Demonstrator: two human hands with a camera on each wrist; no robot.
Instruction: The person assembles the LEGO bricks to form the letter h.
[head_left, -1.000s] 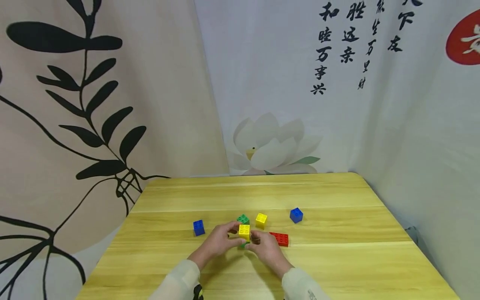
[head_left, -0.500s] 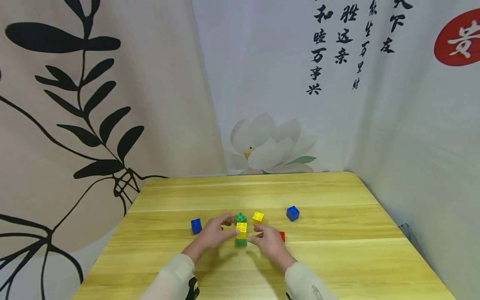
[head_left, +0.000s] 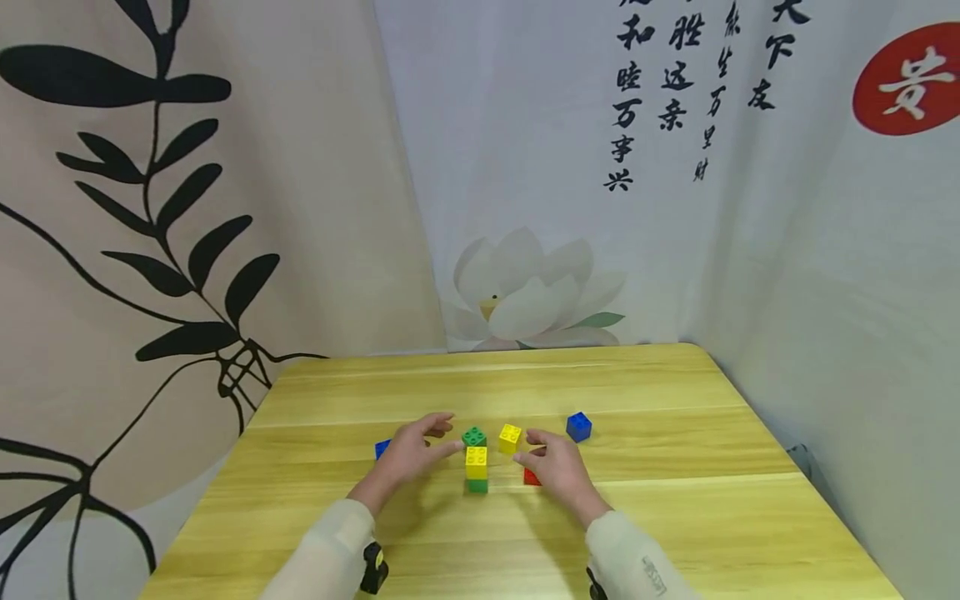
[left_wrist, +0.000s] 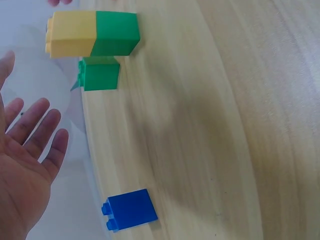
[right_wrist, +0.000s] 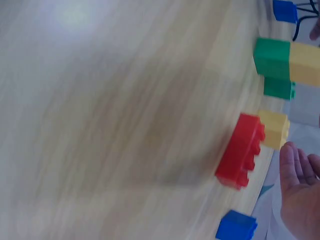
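Note:
A yellow toy brick (head_left: 476, 461) sits on top of a green brick (head_left: 477, 485), making a two-brick stack in the middle of the table. Just behind it is a second green brick (head_left: 474, 436). My left hand (head_left: 412, 450) hovers to the left of the stack, fingers spread, holding nothing; in the left wrist view its palm (left_wrist: 25, 170) shows bare. To the right of the stack, my right hand (head_left: 558, 467) is also unoccupied, above a long red brick (right_wrist: 241, 151) that it partly hides in the head view. A loose yellow brick (head_left: 510, 438) lies near its fingertips.
One blue brick (head_left: 579, 427) stands at the back right. Another blue brick (left_wrist: 131, 209) is on the left, partly covered by my left hand in the head view. The wooden table (head_left: 675, 533) reaches back to a printed curtain (head_left: 337, 208).
Both hands have let go of the yellow brick on the green one and moved apart, the left hand leftward and the right hand rightward. The stack stays standing.

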